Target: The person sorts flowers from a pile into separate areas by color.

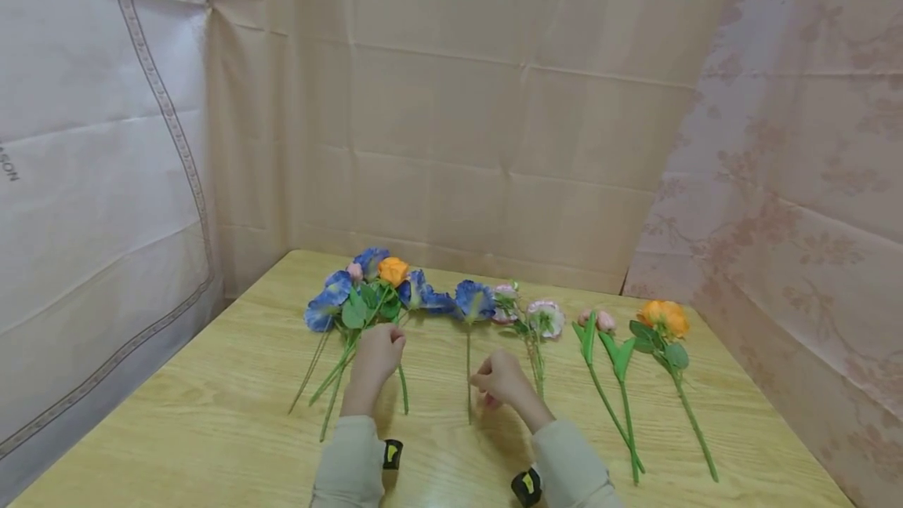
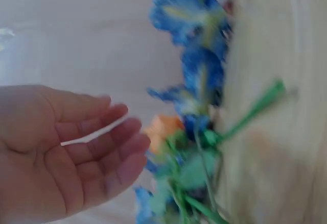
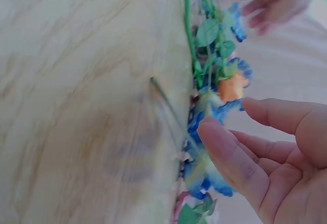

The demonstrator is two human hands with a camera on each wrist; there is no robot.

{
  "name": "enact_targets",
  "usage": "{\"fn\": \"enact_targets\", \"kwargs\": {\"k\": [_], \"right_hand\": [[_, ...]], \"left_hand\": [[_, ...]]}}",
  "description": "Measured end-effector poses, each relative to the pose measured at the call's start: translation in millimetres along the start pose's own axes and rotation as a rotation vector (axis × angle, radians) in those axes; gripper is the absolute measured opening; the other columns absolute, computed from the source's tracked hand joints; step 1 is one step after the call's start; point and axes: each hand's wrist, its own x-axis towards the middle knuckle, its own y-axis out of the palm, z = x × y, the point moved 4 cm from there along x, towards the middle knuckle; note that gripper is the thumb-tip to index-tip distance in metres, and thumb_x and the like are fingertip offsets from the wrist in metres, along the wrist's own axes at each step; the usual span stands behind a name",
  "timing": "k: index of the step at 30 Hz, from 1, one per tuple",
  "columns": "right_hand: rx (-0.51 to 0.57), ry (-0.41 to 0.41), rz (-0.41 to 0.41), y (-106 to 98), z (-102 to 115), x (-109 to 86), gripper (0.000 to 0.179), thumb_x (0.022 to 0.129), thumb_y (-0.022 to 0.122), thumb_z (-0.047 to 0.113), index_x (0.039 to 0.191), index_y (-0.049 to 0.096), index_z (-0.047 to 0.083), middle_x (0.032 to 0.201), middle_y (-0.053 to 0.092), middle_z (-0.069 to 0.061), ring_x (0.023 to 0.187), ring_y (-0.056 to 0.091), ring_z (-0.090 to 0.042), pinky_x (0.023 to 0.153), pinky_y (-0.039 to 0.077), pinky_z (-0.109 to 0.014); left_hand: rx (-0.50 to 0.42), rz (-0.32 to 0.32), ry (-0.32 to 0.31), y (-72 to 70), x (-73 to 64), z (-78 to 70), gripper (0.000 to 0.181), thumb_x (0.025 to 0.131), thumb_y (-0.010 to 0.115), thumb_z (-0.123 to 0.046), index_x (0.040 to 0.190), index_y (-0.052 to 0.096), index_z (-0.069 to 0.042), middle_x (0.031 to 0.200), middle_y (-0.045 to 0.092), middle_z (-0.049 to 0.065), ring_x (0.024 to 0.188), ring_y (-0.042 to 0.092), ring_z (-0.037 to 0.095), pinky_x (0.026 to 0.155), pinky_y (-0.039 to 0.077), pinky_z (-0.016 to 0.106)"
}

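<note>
My left hand (image 1: 379, 351) hovers by the bunch of flowers on the left, its fingers loosely bent and holding nothing in the left wrist view. That bunch has blue iris-like flowers (image 1: 328, 302), an orange flower (image 1: 393, 270) and green leaves (image 2: 196, 170). My right hand (image 1: 504, 379) is beside the stem of a single blue iris-like flower (image 1: 473, 300) in the middle. In the right wrist view its thumb and forefinger stand apart with nothing between them, and the stem (image 3: 171, 104) lies on the table beyond. Whether the fingertips touch it I cannot tell.
Right of the blue flower lie pink-and-white flowers (image 1: 546, 320), two pink tulips (image 1: 605, 321) and another orange flower (image 1: 665, 318), stems toward me. The wooden table (image 1: 233, 406) ends at a beige curtain (image 1: 451, 139) behind, with patterned cloth (image 1: 797, 202) at right.
</note>
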Motion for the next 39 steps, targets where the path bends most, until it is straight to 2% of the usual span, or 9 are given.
{"fn": "enact_targets", "kwargs": {"k": [3,6,10,14,19,24,30,36,39], "right_hand": [[0.007,0.002,0.021,-1,5,-4.2,0.014,0.082,0.06,0.003,0.078,0.065,-0.01,0.06,0.059,-0.016,0.043,0.057,-0.021,0.041,0.048,-0.029],[0.021,0.015,0.046,0,11,-7.6,0.015,0.083,0.061,0.006,0.081,0.065,-0.008,0.061,0.059,-0.016,0.043,0.056,-0.017,0.042,0.048,-0.029],[0.037,0.02,0.06,0,15,-9.7,0.014,0.083,0.061,0.007,0.081,0.063,-0.007,0.064,0.059,-0.016,0.044,0.056,-0.016,0.044,0.049,-0.029],[0.046,0.009,0.063,0,17,-10.7,0.014,0.083,0.061,0.007,0.082,0.063,-0.007,0.065,0.059,-0.016,0.045,0.057,-0.018,0.044,0.049,-0.029],[0.053,-0.017,0.07,1,19,-13.3,0.014,0.083,0.061,0.007,0.08,0.063,-0.007,0.064,0.06,-0.016,0.045,0.058,-0.02,0.044,0.049,-0.03],[0.05,-0.033,0.083,2,19,-14.9,0.014,0.083,0.061,0.008,0.079,0.063,-0.006,0.062,0.06,-0.015,0.046,0.058,-0.022,0.044,0.049,-0.032],[0.05,-0.04,0.095,3,18,-15.3,0.015,0.084,0.061,0.008,0.079,0.063,-0.006,0.06,0.059,-0.013,0.046,0.059,-0.024,0.044,0.049,-0.032],[0.064,-0.043,0.096,4,16,-14.7,0.014,0.084,0.06,0.008,0.079,0.062,-0.005,0.06,0.058,-0.012,0.046,0.058,-0.022,0.044,0.049,-0.033],[0.081,-0.035,0.09,4,15,-13.4,0.014,0.084,0.06,0.008,0.081,0.062,-0.006,0.063,0.059,-0.013,0.047,0.058,-0.02,0.045,0.049,-0.032]], "left_hand": [[0.079,-0.012,-0.057,1.0,4.2,15.8,0.034,0.083,0.052,0.003,0.054,0.04,-0.009,0.051,0.031,-0.001,0.047,0.03,0.013,0.047,0.029,0.026],[0.146,0.016,-0.118,4.7,4.8,30.0,0.04,0.082,0.048,0.007,0.053,0.029,-0.013,0.05,0.027,0.0,0.046,0.027,0.013,0.044,0.026,0.026],[0.215,0.031,-0.163,8.4,4.5,40.3,0.031,0.079,0.049,0.009,0.053,0.044,-0.006,0.054,0.048,0.008,0.05,0.047,0.019,0.043,0.037,0.029],[0.258,0.035,-0.182,10.6,5.7,44.9,0.018,0.079,0.053,0.007,0.062,0.057,0.001,0.065,0.058,0.017,0.061,0.058,0.029,0.048,0.045,0.036],[0.273,0.127,-0.235,15.3,5.8,49.9,0.014,0.082,0.052,0.004,0.07,0.06,0.001,0.072,0.06,0.017,0.067,0.059,0.031,0.052,0.046,0.04],[0.238,0.199,-0.277,24.2,3.1,51.3,0.023,0.086,0.047,0.0,0.064,0.054,-0.003,0.06,0.051,0.008,0.053,0.047,0.02,0.044,0.035,0.03],[0.152,0.128,-0.285,27.2,1.2,48.2,0.036,0.087,0.047,0.001,0.054,0.038,-0.01,0.049,0.031,0.001,0.045,0.031,0.014,0.041,0.025,0.025],[0.028,-0.028,-0.177,16.5,4.0,41.4,0.043,0.082,0.045,0.007,0.052,0.023,-0.015,0.049,0.018,-0.003,0.044,0.02,0.011,0.042,0.022,0.024],[-0.041,-0.078,-0.172,9.0,4.6,35.6,0.034,0.082,0.046,0.007,0.054,0.034,-0.008,0.051,0.031,0.001,0.045,0.031,0.014,0.043,0.03,0.026]]}}
